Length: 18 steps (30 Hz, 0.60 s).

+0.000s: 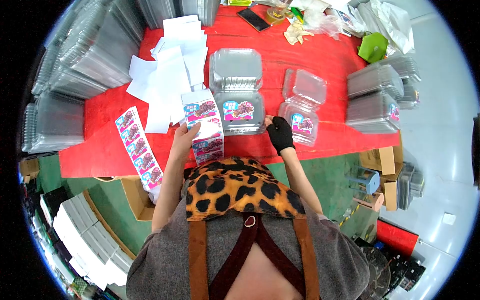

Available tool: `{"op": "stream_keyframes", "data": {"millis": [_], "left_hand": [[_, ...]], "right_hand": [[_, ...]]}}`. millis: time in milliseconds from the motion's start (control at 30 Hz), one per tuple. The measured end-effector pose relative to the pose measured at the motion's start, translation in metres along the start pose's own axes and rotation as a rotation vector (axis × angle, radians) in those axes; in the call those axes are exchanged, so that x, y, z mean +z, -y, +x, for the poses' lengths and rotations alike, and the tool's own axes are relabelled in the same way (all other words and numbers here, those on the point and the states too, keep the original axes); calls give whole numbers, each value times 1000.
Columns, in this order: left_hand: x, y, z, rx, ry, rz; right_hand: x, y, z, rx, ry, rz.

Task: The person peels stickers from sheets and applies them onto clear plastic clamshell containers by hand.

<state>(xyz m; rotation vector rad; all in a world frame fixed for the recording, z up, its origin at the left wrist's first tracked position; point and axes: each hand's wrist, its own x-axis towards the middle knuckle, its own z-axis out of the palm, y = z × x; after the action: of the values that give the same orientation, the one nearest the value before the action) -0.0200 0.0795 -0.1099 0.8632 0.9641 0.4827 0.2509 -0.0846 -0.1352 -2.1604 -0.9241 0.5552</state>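
My left hand (186, 136) is closed on the edge of a sticker strip (214, 131) printed with grape labels, one space on it blank white. Right of the strip lies an open clear clamshell box (237, 71) with a grape label (238, 110) on its lower half. My right hand (280, 134), in a black fingerless glove, touches that box's right edge, its fingers bent together. Just right of it is a smaller open clear box (305, 89) with a similar label (302, 123).
Stacks of clear boxes stand at the left (95, 55) and right (372, 102) of the red table (260, 150). White papers (167, 80) and another label strip (139, 146) lie left. A phone (253, 19), tape (275, 16) and plastic bags (320, 22) are at the back.
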Motion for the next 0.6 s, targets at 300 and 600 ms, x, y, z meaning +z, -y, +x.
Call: {"op": "stream_keyframes", "data": {"millis": [300, 600], "left_hand": [[21, -11, -14, 67, 51, 23], [28, -38, -31, 164, 13, -115]], "right_hand": [[-24, 21, 0, 168, 81, 350], [4, 24, 35, 277, 527, 1156]]}}
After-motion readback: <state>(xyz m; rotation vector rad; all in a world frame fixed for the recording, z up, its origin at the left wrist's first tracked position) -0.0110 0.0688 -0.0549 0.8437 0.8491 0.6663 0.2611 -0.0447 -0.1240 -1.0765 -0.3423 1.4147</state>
